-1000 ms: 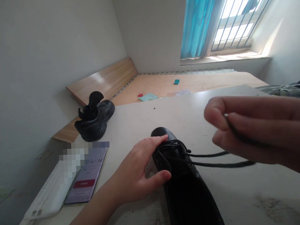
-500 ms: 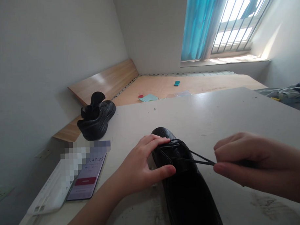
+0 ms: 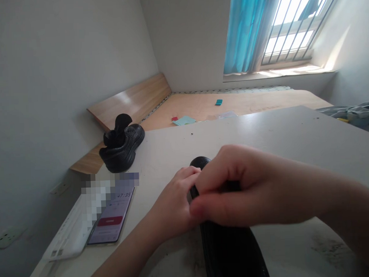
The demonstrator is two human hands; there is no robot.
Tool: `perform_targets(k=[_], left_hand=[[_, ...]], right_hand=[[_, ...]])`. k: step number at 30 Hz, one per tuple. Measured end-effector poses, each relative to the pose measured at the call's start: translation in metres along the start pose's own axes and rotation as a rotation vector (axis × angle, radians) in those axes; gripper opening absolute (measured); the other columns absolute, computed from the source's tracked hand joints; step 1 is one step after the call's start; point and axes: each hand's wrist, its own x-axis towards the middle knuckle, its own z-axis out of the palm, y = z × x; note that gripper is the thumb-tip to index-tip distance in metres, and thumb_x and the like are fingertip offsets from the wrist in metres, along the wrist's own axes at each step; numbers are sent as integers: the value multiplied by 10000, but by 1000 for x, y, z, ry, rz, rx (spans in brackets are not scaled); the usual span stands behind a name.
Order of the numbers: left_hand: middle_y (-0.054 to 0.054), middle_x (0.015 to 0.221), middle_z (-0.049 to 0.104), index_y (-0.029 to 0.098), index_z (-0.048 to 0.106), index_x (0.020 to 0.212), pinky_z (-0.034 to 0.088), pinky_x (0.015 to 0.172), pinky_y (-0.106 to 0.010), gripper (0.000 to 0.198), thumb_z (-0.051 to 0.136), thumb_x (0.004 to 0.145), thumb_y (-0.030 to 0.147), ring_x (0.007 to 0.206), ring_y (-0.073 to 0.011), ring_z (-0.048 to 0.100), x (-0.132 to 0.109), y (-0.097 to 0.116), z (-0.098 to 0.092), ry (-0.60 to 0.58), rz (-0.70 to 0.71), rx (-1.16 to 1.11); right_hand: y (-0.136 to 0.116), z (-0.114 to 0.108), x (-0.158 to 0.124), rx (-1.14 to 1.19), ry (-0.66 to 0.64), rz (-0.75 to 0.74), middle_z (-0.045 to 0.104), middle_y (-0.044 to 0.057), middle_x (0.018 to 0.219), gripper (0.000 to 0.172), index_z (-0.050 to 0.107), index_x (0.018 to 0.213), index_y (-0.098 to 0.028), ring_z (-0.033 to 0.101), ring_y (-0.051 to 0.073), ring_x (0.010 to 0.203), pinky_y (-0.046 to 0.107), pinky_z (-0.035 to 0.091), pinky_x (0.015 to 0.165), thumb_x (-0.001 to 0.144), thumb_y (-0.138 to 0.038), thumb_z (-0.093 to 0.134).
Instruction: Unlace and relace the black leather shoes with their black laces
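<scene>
A black leather shoe [image 3: 233, 254] rests on the white table, its toe pointing away from me and its opening toward me. My left hand [image 3: 174, 203] grips the left side of its front part, fingers curled over the upper and partly covered. Across the top of the shoe lies my right hand [image 3: 237, 193], thumb and fingers pinched together right beside the left fingers. It covers the lacing, so the black shoelace in its pinch is mostly hidden. At the far left of the table stands a second black shoe [image 3: 120, 155], its tongue sticking up.
A phone [image 3: 110, 226] with a lit screen lies left of my left arm, next to a white packet [image 3: 67, 235]. Behind the table is a wooden surface [image 3: 255, 99] with small papers [image 3: 184, 120]. Cloth [image 3: 359, 114] lies at the right edge.
My right hand has moved left from beside the shoe, where it pulled the laces taut, to over the shoe against my left hand. The left hand's fingers have drawn in.
</scene>
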Motion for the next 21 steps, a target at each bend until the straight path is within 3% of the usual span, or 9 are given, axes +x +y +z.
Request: perform_targets(k=[3, 6, 10, 13, 15, 17, 19, 21], left_hand=[[-95, 1278, 590, 216, 634, 1222, 397, 1104, -480, 525, 729, 773, 471, 1221, -312, 512, -3, -2, 3, 4, 40, 54], [-130, 1367, 522, 185, 550, 1319, 370, 1125, -489, 708, 769, 703, 459, 1285, -332, 463, -5, -5, 5, 11, 59, 101], [-117, 1352, 539, 201, 549, 1303, 359, 1126, -483, 611, 683, 713, 287, 1281, -320, 475, -8, -6, 1, -10, 103, 100], [-101, 1330, 564, 222, 542, 1288, 353, 1113, -483, 497, 592, 798, 293, 1268, -309, 495, -11, -8, -3, -27, 103, 50], [-67, 1209, 631, 254, 476, 1306, 400, 1058, -459, 410, 502, 901, 311, 1179, -267, 565, -14, -12, -3, 48, 49, -36], [-10, 1036, 666, 290, 429, 1249, 462, 960, -400, 288, 455, 962, 296, 1016, -209, 629, -15, -16, -3, 219, 24, -133], [15, 990, 660, 288, 461, 1084, 473, 923, -349, 136, 489, 961, 238, 969, -176, 632, -16, -17, -2, 383, 103, -156], [2, 1069, 664, 263, 516, 945, 448, 974, -336, 84, 537, 931, 183, 1060, -175, 610, -16, -14, -2, 422, 222, -101]], right_hand=[[10, -11, 9, 129, 202, -9, 369, -61, 515, 456, 467, 538, -185, 305, 61, 477, 225, 259, 447, 914, -406, 600], [20, -25, 15, 107, 365, 4, 379, -58, 486, 531, 442, 497, -181, 306, 61, 471, 237, 273, 476, 892, -488, 621], [29, -32, 19, 147, 425, 46, 498, -35, 562, 437, 582, 565, -162, 417, 75, 559, 237, 340, 564, 857, -476, 669], [32, -31, 19, 284, 404, 75, 579, -19, 674, 317, 660, 634, -163, 478, 90, 653, 234, 385, 645, 823, -412, 712], [33, -29, 20, 371, 380, 79, 616, -14, 746, 252, 678, 664, -172, 507, 99, 714, 238, 399, 693, 817, -368, 720], [33, -27, 20, 426, 388, 74, 635, -17, 787, 217, 685, 683, -179, 518, 102, 744, 241, 400, 712, 818, -346, 720], [32, -25, 20, 438, 401, 67, 648, -15, 817, 221, 691, 691, -178, 521, 99, 752, 237, 400, 713, 827, -350, 719], [31, -24, 21, 420, 406, 44, 664, -3, 854, 260, 701, 701, -173, 533, 100, 767, 235, 412, 730, 846, -388, 707]])
